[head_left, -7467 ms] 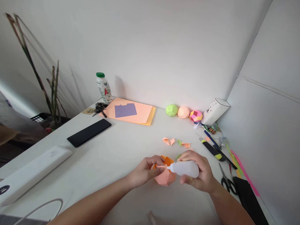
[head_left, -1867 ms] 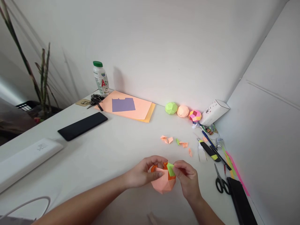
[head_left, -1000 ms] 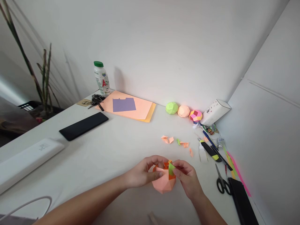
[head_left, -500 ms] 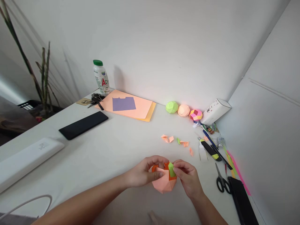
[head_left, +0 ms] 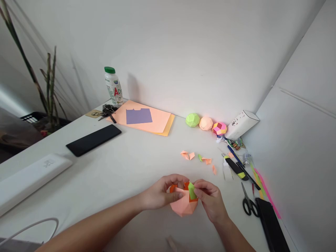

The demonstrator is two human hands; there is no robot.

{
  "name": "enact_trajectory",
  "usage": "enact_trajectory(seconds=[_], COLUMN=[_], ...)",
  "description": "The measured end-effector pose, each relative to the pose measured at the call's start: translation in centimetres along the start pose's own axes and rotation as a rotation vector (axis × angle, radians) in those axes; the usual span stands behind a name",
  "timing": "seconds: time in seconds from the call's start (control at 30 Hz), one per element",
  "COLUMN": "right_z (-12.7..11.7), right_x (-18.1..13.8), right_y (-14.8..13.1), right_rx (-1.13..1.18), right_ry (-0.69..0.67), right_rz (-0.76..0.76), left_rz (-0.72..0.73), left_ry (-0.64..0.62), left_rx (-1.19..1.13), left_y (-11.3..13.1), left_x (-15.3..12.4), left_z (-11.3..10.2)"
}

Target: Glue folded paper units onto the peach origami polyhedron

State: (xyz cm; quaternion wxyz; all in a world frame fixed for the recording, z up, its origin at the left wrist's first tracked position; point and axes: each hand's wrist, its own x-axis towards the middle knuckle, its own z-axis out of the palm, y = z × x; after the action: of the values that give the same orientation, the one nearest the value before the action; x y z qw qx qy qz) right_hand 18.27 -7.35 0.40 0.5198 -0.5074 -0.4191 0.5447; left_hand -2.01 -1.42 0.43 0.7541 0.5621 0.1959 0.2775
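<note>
A peach faceted paper ball [head_left: 183,207], its top open and orange inside, is gripped at the left rim by my left hand [head_left: 164,191]. That thumb presses on the outer wall while the fingers reach over the opening. My right hand [head_left: 210,197] pinches a small green folded paper piece [head_left: 192,190] between thumb and fingertips. The green piece stands against the right side of the opening; whether it is attached there I cannot tell. Small peach paper pieces [head_left: 187,155] and another green piece [head_left: 200,158] lie on the table beyond my hands.
Finished paper balls in green [head_left: 192,120], peach [head_left: 205,123] and pink-yellow [head_left: 219,128] line the wall. Scissors [head_left: 249,204], a cutter knife [head_left: 236,168] and a black case [head_left: 271,224] lie right. Leftward are paper sheets [head_left: 160,120], a black phone-like slab [head_left: 93,140] and a bottle [head_left: 113,87].
The green piece has shifted and tilted very slightly at the opening's edge. Both hands keep nearly the same position on the ball and the piece.
</note>
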Motion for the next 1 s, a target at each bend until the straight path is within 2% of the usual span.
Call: enact_trajectory(seconds=[0.47, 1.0], right_z=[1.3, 1.8], right_x=[-1.1, -1.6], right_y=[-1.5, -1.2], right_rx=[-0.184, -0.244], right_ry=[0.017, 0.049], right_rz=[-0.027, -0.075], left_rz=[-0.007, 0.018], left_ry=[0.011, 0.027], left_rx=[0.053, 0.131], left_y=[0.0, -0.5], left_x=[0.0, -0.2], left_z=[0.1, 0.3])
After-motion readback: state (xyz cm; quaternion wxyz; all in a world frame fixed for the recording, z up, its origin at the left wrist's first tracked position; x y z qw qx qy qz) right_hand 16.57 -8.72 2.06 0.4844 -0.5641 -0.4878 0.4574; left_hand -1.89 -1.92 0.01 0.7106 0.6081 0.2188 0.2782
